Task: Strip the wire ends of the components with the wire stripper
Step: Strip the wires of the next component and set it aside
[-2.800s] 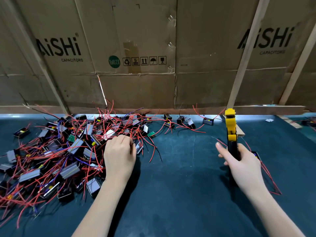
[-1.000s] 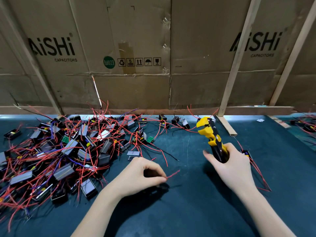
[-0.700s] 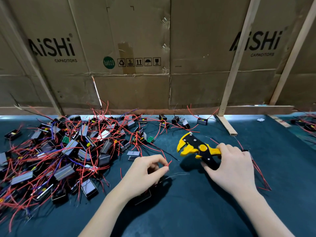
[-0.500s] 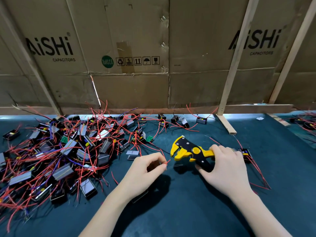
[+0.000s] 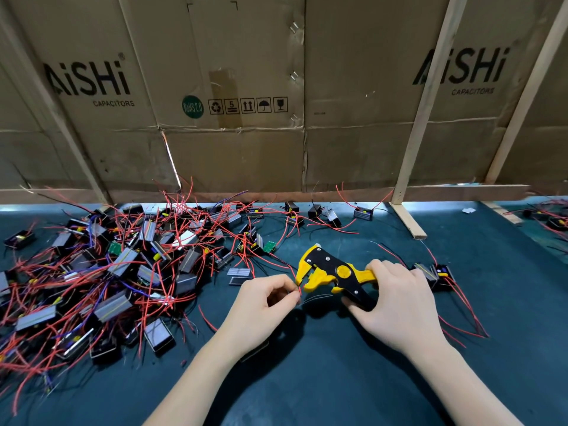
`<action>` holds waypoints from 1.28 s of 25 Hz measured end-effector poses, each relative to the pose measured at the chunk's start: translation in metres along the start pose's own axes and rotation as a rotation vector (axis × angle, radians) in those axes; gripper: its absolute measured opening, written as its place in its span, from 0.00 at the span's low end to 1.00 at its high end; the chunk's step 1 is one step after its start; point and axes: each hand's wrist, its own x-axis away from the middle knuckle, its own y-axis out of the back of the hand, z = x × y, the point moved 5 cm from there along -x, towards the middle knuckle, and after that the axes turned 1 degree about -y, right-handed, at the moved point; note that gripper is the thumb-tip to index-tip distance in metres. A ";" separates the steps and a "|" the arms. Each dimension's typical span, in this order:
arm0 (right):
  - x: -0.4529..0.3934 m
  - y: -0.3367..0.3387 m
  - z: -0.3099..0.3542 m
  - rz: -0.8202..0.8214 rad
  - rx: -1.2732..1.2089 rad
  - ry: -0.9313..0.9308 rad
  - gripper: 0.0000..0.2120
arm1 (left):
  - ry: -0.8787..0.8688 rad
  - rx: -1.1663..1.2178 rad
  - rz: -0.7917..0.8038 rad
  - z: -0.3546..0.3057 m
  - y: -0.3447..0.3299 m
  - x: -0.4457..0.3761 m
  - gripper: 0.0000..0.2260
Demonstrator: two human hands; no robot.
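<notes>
My left hand (image 5: 261,305) pinches the end of a red wire (image 5: 299,289) between thumb and forefinger; the component it belongs to is hidden under the hand. My right hand (image 5: 396,302) grips the handles of a yellow and black wire stripper (image 5: 330,272), held sideways with its jaws pointing left. The wire end sits right at the stripper's open jaws. A thin bare strand runs along the mat just below the tool.
A big pile of small black and grey components with tangled red wires (image 5: 116,265) covers the left of the dark green mat (image 5: 307,379). A few components (image 5: 436,272) lie right of my right hand. Cardboard walls with wooden struts (image 5: 405,216) close the back.
My left hand pulled a component out of the pile and brought its wire to the centre. My right hand tipped the stripper from upright to sideways and moved its jaws left to the wire end.
</notes>
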 end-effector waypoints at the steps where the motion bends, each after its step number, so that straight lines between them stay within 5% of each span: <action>1: 0.000 0.001 0.001 -0.009 0.004 0.008 0.23 | 0.002 0.004 -0.001 0.001 0.000 0.000 0.10; 14: 0.000 0.002 -0.001 -0.019 0.042 -0.027 0.22 | 0.120 0.219 0.102 0.012 0.005 -0.005 0.11; 18: -0.002 0.002 -0.016 -0.033 0.037 -0.127 0.22 | 0.154 0.364 -0.003 0.020 0.035 -0.010 0.11; 21: -0.002 0.003 -0.024 -0.033 0.034 -0.177 0.22 | 0.125 0.238 0.116 0.022 0.040 -0.006 0.05; 25: -0.003 0.004 -0.025 0.005 0.001 -0.229 0.22 | -0.010 -0.134 0.338 0.018 0.013 0.000 0.13; 32: 0.001 0.007 -0.036 0.055 -0.300 -0.562 0.22 | -0.011 -0.072 0.181 0.011 0.007 -0.002 0.10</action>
